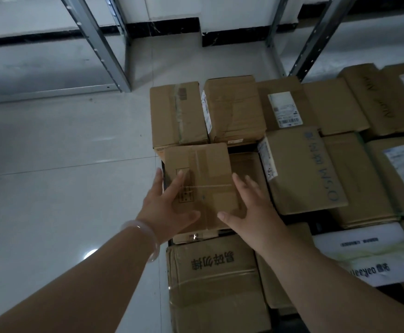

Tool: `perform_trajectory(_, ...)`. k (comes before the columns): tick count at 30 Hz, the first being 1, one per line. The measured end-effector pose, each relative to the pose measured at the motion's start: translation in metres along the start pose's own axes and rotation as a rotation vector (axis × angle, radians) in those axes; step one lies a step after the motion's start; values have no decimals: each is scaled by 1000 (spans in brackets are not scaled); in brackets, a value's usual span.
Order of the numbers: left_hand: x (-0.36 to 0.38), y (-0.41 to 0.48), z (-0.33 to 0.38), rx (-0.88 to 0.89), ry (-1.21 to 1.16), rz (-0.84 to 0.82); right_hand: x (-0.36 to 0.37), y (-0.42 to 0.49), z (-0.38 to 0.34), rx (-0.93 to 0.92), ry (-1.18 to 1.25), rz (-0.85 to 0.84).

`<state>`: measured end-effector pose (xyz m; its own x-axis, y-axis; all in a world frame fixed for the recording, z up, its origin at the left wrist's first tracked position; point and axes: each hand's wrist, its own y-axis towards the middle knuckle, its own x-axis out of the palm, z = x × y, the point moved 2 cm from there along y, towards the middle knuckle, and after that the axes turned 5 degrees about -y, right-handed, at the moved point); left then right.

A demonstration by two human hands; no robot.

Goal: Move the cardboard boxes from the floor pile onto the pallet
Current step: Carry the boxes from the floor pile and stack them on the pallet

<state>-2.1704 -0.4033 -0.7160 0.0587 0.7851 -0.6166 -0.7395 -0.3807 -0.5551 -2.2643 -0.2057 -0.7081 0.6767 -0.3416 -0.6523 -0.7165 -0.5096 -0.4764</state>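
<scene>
Bare forearms (76, 289) stretch in from the bottom edge, a pale bangle (148, 239) on the left wrist, as a person lays both hands on a small taped cardboard box (203, 179). The left hand (169, 203) rests over the box's near-left corner with fingers straight and spread. The right hand (251, 207) lies flat along its right edge, fingers likewise apart; neither hand curls round the box. It sits at the left end of a block of stacked cartons, on top of a lower carton, with a dark base (242, 147) showing in the gaps. Just nearer the camera is a carton printed with black characters (213, 280); to the right lie a carton with blue lettering (302, 169) and a white package (369, 258). Glossy pale floor tiles (64, 140) spread to the left, and grey metal shelving uprights (100, 44) stand behind, against a white wall with a black skirting.
</scene>
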Motion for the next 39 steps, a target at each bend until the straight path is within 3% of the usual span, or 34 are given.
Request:
perform_trajectory(4, 12, -20, 33, 116, 282, 113, -26, -52, 34, 33, -148, 62)
perform_trajectory(11, 52, -72, 130, 376, 561, -43, -73, -144, 101, 249, -332, 128)
perform_trajectory(17, 113, -131, 217, 486, 656, -143, -96, -230, 143, 279, -305, 282)
perform_trajectory(21, 185, -188, 256, 573, 742, -170, -97, -314, 187, 335, -254, 395)
perform_trajectory(31, 415, -405, 318, 951, 899, -356, -53, -601, 339, 720, -112, 510)
perform_trajectory(39, 581, -610, 318, 1218, 965, -569, 23, -828, 410, 1010, 35, 586)
